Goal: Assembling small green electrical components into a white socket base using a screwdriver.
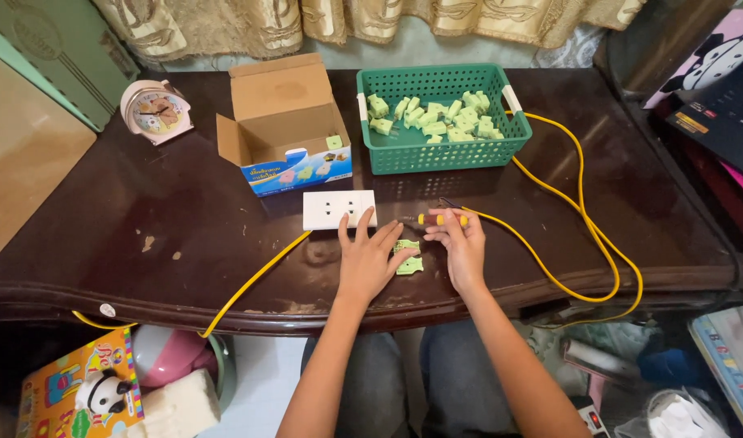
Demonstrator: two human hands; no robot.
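My left hand [366, 261] lies flat on the dark wooden table [185, 219], fingers spread, its thumb touching a light green plug part [408, 255]. My right hand [462, 247] rests beside that part on the right, fingers curled near a small yellow-handled screwdriver [438, 219]. A white socket block [339, 209] lies just beyond my left hand, with a yellow cable [258, 276] running from it over the table's front edge.
A green basket [444, 150] holds several light green plug pieces. An open cardboard box [286, 122] stands left of it, and a pink clock [155, 111] further left. The yellow cable [590, 227] loops on the right. Clutter lies on the floor.
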